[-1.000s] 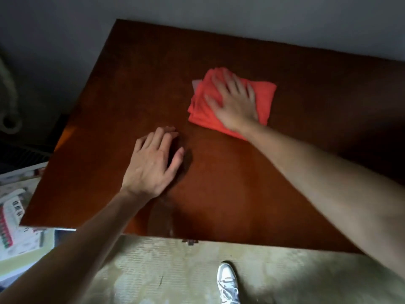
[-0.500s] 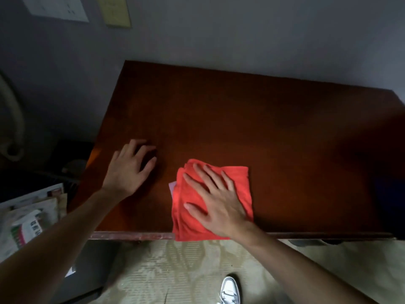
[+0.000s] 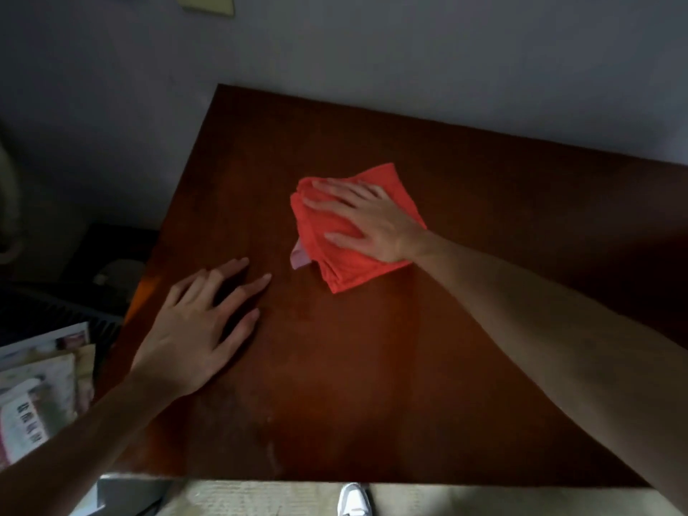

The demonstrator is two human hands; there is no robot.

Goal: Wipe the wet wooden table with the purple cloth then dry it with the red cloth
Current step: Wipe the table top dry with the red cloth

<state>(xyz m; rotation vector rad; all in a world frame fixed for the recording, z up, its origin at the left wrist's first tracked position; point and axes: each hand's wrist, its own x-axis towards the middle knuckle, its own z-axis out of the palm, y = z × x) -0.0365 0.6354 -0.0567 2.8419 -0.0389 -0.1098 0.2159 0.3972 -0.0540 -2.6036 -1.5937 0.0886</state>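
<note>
Toward the table's (image 3: 428,366) far edge, the right hand (image 3: 376,225) presses flat, fingers spread, on the folded red cloth (image 3: 335,251); a pale tag, perhaps, peeks out beneath. Near the left edge the left hand (image 3: 197,329) rests open-fingered.

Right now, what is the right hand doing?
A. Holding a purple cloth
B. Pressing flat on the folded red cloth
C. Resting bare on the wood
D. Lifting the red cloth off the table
B: the right hand lies with straight fingers flat on the folded red cloth, which sits on the wooden table.
</note>
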